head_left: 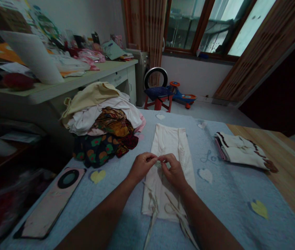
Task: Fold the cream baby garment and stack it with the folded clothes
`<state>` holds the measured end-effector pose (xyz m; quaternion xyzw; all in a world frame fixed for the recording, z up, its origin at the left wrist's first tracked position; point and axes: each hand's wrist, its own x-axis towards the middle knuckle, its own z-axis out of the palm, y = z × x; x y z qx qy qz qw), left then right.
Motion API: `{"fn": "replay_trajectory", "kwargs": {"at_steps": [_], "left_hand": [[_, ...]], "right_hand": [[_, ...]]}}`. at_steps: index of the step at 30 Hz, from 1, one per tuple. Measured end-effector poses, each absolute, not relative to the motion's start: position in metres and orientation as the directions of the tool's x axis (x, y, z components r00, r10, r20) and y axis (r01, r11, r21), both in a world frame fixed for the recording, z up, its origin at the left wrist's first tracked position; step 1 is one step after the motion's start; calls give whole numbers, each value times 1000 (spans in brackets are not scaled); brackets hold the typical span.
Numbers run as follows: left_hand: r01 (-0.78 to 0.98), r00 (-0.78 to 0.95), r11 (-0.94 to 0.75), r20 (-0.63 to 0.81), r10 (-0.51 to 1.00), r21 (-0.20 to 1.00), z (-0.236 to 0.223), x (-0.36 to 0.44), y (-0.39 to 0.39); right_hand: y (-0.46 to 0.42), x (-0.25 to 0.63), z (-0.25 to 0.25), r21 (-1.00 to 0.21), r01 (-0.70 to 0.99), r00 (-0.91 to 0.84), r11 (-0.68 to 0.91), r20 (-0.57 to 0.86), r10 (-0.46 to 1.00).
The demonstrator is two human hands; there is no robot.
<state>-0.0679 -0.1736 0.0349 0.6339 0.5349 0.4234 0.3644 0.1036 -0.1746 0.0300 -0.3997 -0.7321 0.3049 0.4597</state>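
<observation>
Left forearm (103, 217) and right forearm (210, 222) were extended forward over a pale blue bed cover (230, 205), on which hearts and cursive lettering were displayed. Two loose fabric ties (151, 222) were left trailing toward the camera from the near end of a white garment (163, 199). The garment was laid flat and lengthwise along the middle of the cover. The left hand (142, 167) and right hand (172, 170) were positioned over the garment, almost touching each other. The fingers (154, 159) of both hands were closed in a pinch on a small gathered section of the white fabric.

To the left of the garment, a pink rectangular panel (50, 205) with a dark round motif was placed on the cover, near a yellow heart (97, 176). To the right, a folded stack of white clothing (243, 151) with dark trim was set near a wooden tabletop (290, 163). Farther on, a heaped pile of mixed clothing (103, 121) was located beside a white desk (97, 75) loaded with papers and packets. At the far end, a red stool (157, 103) and a blue and orange ride-on toy (183, 95) were stationed on the floor beneath a wooden-framed window (202, 27)
</observation>
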Motion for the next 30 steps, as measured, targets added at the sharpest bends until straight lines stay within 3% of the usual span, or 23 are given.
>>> {"fn": "replay_trajectory", "kwargs": {"at_steps": [5, 18, 26, 30], "left_hand": [[342, 3, -127, 134, 991, 931, 31, -71, -171], [81, 14, 24, -25, 1000, 996, 27, -73, -167], [60, 28, 31, -33, 999, 998, 29, -74, -167], [84, 45, 6, -10, 999, 996, 26, -72, -168]], "right_hand": [[-177, 103, 32, -740, 350, -321, 575, 481, 816], [-179, 104, 37, -700, 350, -374, 622, 504, 778], [-178, 104, 35, -727, 338, -361, 598, 487, 795], [-178, 101, 31, -780, 360, -292, 512, 427, 856]]}}
